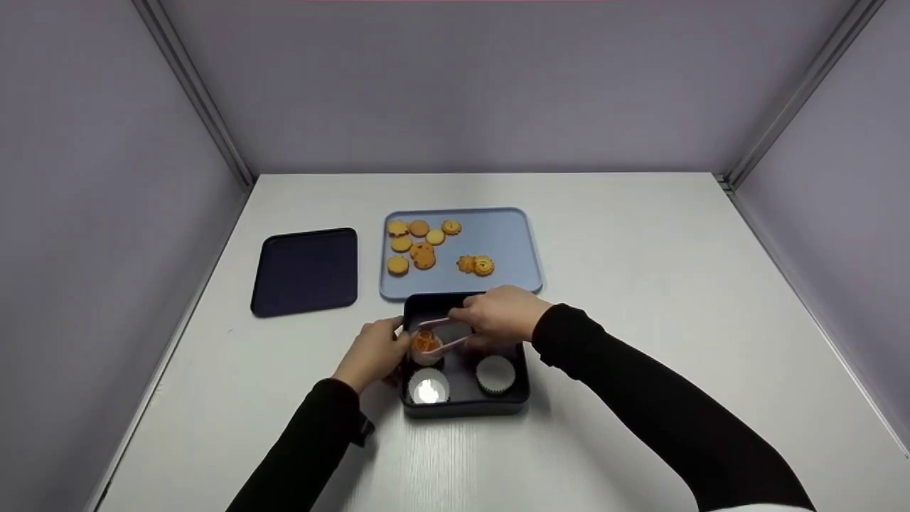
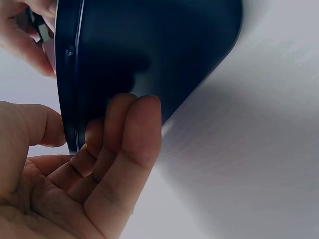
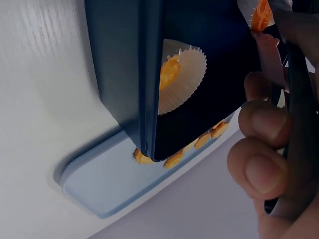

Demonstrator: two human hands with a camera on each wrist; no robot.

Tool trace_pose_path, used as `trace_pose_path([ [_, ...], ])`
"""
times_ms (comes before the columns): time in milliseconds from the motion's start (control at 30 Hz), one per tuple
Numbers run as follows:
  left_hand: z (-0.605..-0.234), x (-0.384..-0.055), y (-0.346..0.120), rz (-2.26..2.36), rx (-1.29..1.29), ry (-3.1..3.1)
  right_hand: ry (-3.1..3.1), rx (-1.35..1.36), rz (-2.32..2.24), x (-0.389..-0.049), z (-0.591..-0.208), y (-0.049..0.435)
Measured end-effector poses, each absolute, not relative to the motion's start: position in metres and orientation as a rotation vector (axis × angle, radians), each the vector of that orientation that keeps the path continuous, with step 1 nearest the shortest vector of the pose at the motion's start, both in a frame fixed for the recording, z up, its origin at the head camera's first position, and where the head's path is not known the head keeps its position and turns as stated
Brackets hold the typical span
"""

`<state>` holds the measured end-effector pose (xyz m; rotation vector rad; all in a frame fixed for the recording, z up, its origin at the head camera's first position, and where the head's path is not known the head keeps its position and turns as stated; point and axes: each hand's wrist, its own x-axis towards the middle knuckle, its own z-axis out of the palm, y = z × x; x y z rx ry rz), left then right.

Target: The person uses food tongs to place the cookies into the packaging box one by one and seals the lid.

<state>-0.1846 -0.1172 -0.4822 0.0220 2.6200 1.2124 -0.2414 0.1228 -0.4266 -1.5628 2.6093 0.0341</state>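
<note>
My right hand point(image 1: 501, 316) holds pink tongs point(image 1: 455, 343) over the dark box point(image 1: 466, 409). The tong tips sit either side of an orange, openwork snack point(image 1: 426, 341) in a white paper baking cup point(image 1: 427, 358) at the box's left side. My left hand point(image 1: 375, 353) grips the left wall of the box, thumb at the rim and fingers point(image 2: 142, 129) against the outside. Two more baking cups stand at the near end, a left one point(image 1: 429, 387) and a right one point(image 1: 495, 375). In the right wrist view another baking cup point(image 3: 187, 82) holds a yellow cookie point(image 3: 170, 72).
Behind the box lies a light blue tray point(image 1: 501, 242) with several cookies, most of them at its left and a pair point(image 1: 475, 265) nearer the middle. A dark flat tray point(image 1: 306, 274) lies on the white table point(image 1: 640, 284) at the left. Grey walls enclose the back and sides.
</note>
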Motion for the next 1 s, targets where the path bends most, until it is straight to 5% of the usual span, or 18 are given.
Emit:
trace_pose_path([
  [1000,-0.4816,-0.1847,-0.1175,1.164,0.053,2.667,2.672,-1.504,0.055,-0.2482,-0.4209,0.1302],
])
